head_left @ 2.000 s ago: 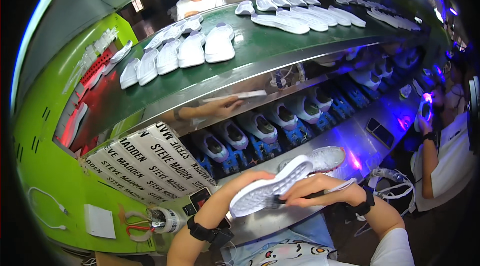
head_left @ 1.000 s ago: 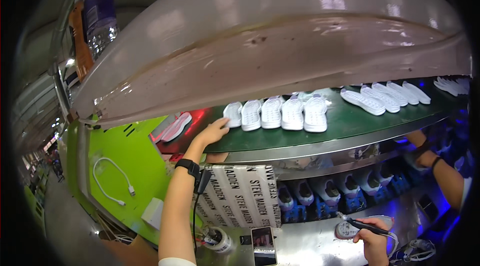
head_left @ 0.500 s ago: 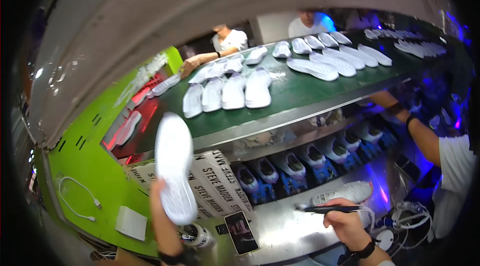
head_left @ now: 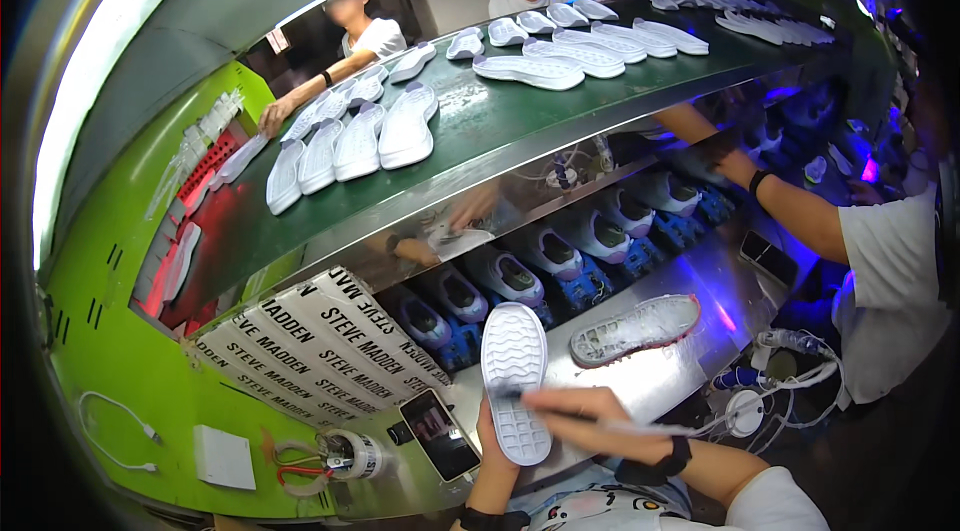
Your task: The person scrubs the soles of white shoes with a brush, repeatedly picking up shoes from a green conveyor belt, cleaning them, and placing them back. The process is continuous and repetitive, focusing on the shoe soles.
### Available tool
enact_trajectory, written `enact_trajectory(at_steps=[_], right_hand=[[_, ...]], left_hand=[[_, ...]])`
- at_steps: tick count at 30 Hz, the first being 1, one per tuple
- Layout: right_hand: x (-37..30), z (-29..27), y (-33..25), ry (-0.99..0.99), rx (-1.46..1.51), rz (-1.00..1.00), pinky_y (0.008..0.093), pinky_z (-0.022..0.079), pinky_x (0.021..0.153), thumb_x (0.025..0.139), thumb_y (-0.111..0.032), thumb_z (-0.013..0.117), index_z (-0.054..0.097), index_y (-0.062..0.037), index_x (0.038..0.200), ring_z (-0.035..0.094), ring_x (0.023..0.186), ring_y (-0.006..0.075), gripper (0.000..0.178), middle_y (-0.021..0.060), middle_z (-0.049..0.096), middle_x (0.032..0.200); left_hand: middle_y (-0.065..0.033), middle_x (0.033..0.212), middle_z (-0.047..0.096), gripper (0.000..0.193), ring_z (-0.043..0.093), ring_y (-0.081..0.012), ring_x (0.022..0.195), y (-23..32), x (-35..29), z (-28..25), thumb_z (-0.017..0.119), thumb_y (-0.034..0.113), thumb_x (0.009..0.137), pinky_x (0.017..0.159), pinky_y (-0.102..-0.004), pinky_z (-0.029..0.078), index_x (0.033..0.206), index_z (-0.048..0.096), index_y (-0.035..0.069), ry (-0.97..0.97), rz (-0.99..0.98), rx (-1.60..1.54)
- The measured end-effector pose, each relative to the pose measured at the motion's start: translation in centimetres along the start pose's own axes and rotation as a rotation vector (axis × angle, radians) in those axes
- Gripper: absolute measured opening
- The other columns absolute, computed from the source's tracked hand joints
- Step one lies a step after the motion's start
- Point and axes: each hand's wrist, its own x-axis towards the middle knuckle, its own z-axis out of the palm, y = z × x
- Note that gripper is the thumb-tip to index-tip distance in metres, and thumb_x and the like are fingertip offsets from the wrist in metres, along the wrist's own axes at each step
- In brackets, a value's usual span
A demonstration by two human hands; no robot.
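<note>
My left hand (head_left: 490, 438) grips a white shoe sole (head_left: 513, 351) upright in front of me, fingers behind its edge. The sole shows a wavy tread pattern at the top and square hollows below. My right hand (head_left: 590, 421) is closed round a slim brush (head_left: 625, 426), blurred by motion, with a white tube trailing from its back end. Its dark tip meets the middle of the sole. Beyond my hands a greyish sole (head_left: 636, 331) lies on the metal worktop (head_left: 690, 351).
A green conveyor (head_left: 455, 156) carries several white soles. Below stands a row of shoes (head_left: 553, 253). A white box with black print (head_left: 320, 341), a phone (head_left: 440, 434), and a tape-wrapped cup (head_left: 352, 455) sit at left. A co-worker's arm (head_left: 800, 211) reaches in at right.
My left hand has brought the sole down and right, from over the conveyor to in front of me. My right hand has moved left, bringing the brush tip onto the sole. The view has shifted.
</note>
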Motion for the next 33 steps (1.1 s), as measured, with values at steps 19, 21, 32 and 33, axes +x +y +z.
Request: enact_trajectory(at_steps=[19, 21, 32, 33], right_hand=[[2.8, -5.6, -3.6, -0.669, -0.563, -0.496, 0.0317, 0.051, 0.079, 0.079, -0.009, 0.069, 0.073, -0.0075, 0.1, 0.064, 0.091, 0.0227, 0.021, 0.0061, 0.069, 0.102], [1.8, -8.3, -3.8, -0.658, -0.402, -0.23, 0.0317, 0.05, 0.083, 0.078, -0.007, 0.07, 0.073, -0.0071, 0.1, 0.064, 0.095, 0.0225, 0.022, 0.0088, 0.069, 0.103], [2.7, -4.0, -2.3, 0.118, -0.533, -0.409, 0.0351, 0.049, 0.066, 0.076, -0.008, 0.073, 0.07, -0.0026, 0.102, 0.064, 0.073, 0.0271, 0.026, 0.0128, 0.07, 0.094], [1.4, -2.4, -2.0, -0.03, -0.533, -0.318, 0.0329, 0.052, 0.071, 0.077, -0.008, 0.072, 0.07, -0.0034, 0.102, 0.065, 0.076, 0.0286, 0.025, 0.0131, 0.07, 0.096]], left_hand=[[-0.0069, 0.105, 0.068, 0.04, 0.066, -0.0132, 0.09, 3.7, 7.4, 5.5, 0.05, 0.032, 0.099, 0.08, -0.0266, 0.053, 0.116, 0.063, -0.002, -0.534, -0.889, 1.167], [-0.0094, 0.111, 0.068, 0.046, 0.066, -0.0147, 0.094, 3.7, 7.2, 7.9, 0.052, 0.038, 0.097, 0.083, -0.0253, 0.052, 0.12, 0.063, -0.001, -0.308, -0.992, 1.407], [-0.0199, 0.148, 0.035, 0.07, 0.043, -0.0387, 0.128, -2.7, 0.3, 3.3, 0.038, 0.049, 0.092, 0.106, -0.0521, 0.037, 0.146, 0.031, 0.006, -0.177, -0.219, -0.406], [-0.0185, 0.141, 0.043, 0.07, 0.046, -0.0378, 0.123, -2.8, 0.6, 3.3, 0.042, 0.049, 0.091, 0.102, -0.0529, 0.04, 0.143, 0.034, 0.003, -0.227, -0.121, -0.22]])
